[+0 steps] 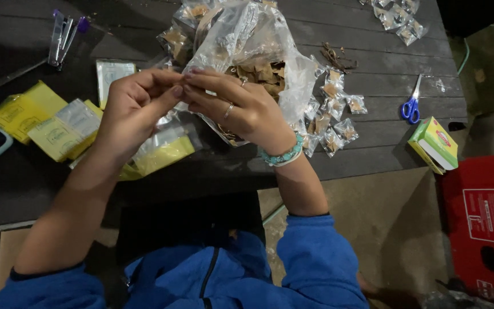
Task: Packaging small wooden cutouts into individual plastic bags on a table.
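A large clear plastic bag (258,46) lies open on the dark slatted desk (373,149), holding brown dried pieces. Small sealed clear packets (333,123), each with the same brown content, lie in a cluster just right of the bag; a second group of small packets (398,17) lies at the far right edge. Yellow sachets (35,123) lie on the left part of the desk, one yellow sachet (164,154) directly below the hands.

Both hands meet in front of the bag's lower edge, fingertips touching. The left hand (135,106) is curled, thumb and fingers pressed together in a pinch. The right hand (241,109) is likewise closed in a pinch against it, wearing rings and a turquoise bead bracelet (284,154). The pinched item is too small to identify. Both forearms rise from blue sleeves (315,257).

A stapler (64,34), blue-handled scissors (411,106) and a green-yellow box (435,143) lie apart
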